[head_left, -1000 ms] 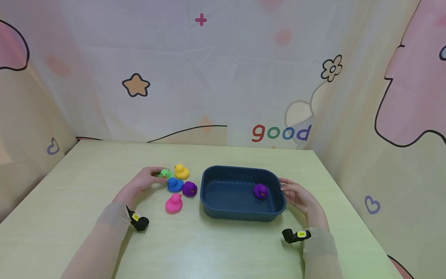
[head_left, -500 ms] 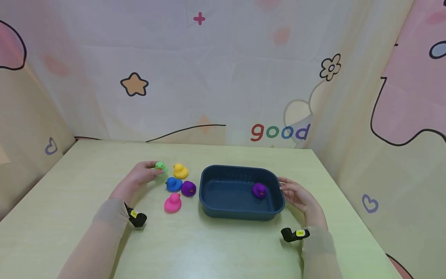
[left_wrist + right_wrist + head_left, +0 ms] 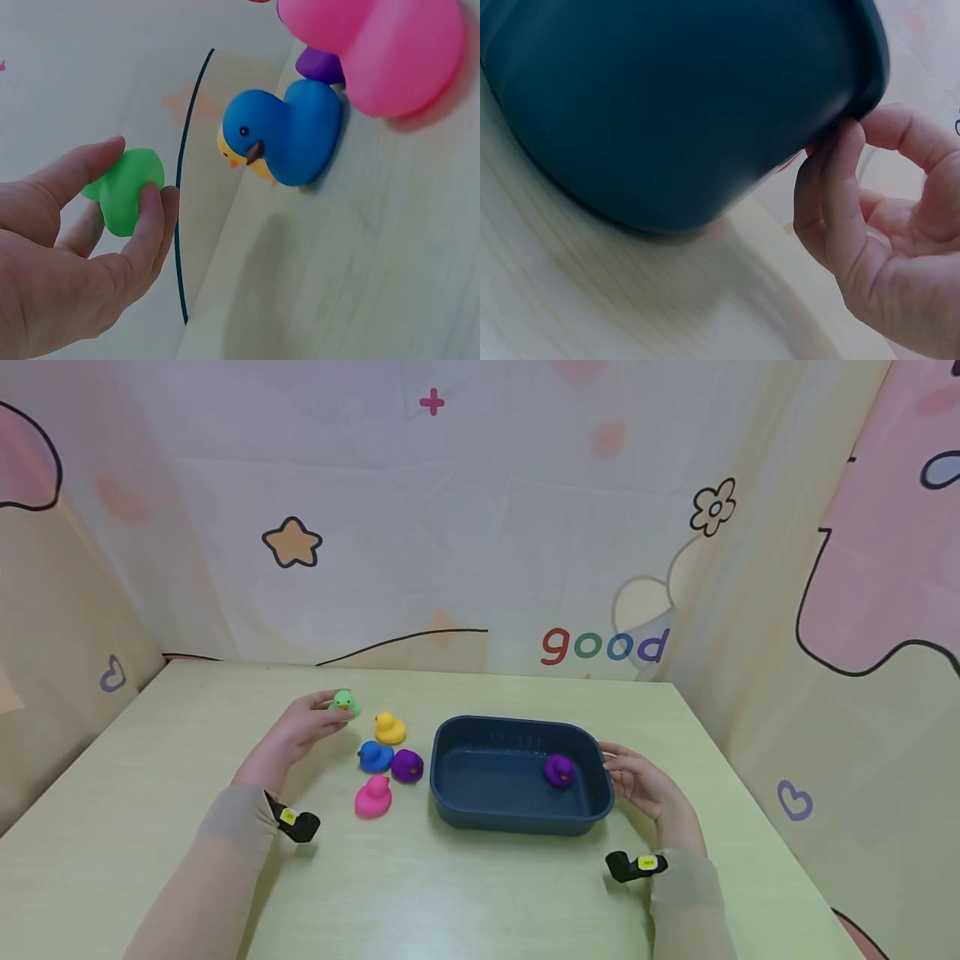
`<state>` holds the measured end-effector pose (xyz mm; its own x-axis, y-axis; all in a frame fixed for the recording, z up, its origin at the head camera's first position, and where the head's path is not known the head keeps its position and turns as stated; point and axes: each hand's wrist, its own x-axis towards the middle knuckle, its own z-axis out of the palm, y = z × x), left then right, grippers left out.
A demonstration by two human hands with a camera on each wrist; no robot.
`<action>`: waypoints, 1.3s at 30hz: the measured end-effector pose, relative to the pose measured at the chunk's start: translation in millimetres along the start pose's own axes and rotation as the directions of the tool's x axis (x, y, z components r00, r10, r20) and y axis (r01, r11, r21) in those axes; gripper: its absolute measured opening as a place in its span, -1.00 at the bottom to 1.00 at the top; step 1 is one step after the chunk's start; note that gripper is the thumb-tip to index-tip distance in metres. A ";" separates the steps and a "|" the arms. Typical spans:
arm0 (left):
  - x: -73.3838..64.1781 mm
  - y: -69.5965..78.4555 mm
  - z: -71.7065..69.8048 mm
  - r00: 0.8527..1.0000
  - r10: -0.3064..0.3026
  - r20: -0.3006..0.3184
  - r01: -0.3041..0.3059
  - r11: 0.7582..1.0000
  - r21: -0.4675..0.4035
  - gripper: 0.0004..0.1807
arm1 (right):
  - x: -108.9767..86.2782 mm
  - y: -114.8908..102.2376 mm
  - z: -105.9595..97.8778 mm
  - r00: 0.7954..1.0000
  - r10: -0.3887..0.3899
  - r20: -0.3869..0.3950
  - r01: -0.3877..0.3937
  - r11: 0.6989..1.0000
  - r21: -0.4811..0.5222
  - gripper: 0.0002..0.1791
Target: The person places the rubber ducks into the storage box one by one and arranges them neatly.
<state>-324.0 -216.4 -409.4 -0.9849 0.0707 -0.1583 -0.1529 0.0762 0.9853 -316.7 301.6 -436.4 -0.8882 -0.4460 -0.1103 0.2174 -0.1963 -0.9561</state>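
One purple duck point(image 3: 559, 771) inside bin point(image 3: 517, 822), four ducks point(image 3: 376, 757) on table point(image 3: 480, 893): we judge work early. Left grip point(image 3: 307, 723) pinches green duck point(image 3: 345, 700) above table, left of bin; right grip point(image 3: 647, 785) touches bin's end, whether pinching we cannot tell.

left grip point(image 3: 79, 277): pinches green toy point(image 3: 129, 191) | blue duck point(image 3: 304, 135) partly hiding yellow duck point(image 3: 260, 169)

The backdrop point(image 3: 480, 543) reads "good" point(image 3: 604, 646) and bears a plus sign point(image 3: 432, 402).

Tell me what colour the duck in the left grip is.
The duck is green; it shows best in the left wrist view.
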 end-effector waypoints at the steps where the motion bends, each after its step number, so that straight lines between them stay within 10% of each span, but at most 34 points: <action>1: -0.6 1.2 1.4 1.000 -0.002 -0.005 0.002 1.000 -0.017 -0.24 | -0.5 -0.1 0.1 1.000 -0.002 0.004 0.002 1.000 0.002 -0.64; 18: -3.2 5.8 19.1 1.000 -0.013 -0.013 0.012 0.996 -0.086 -0.22 | -0.7 -0.7 3.0 1.000 0.000 -0.004 0.000 1.000 0.011 -0.63; 39: 8.9 35.0 105.2 0.996 0.041 0.081 -0.032 0.994 -0.108 -0.36 | -1.6 -1.6 2.4 1.000 0.006 -0.010 -0.006 1.000 -0.003 -0.67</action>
<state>-329.5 -108.5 -383.0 -0.9804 0.1544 -0.1223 -0.1290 -0.0339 0.9911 -314.6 300.6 -434.0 -0.8907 -0.4389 -0.1189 0.2215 -0.1905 -0.9564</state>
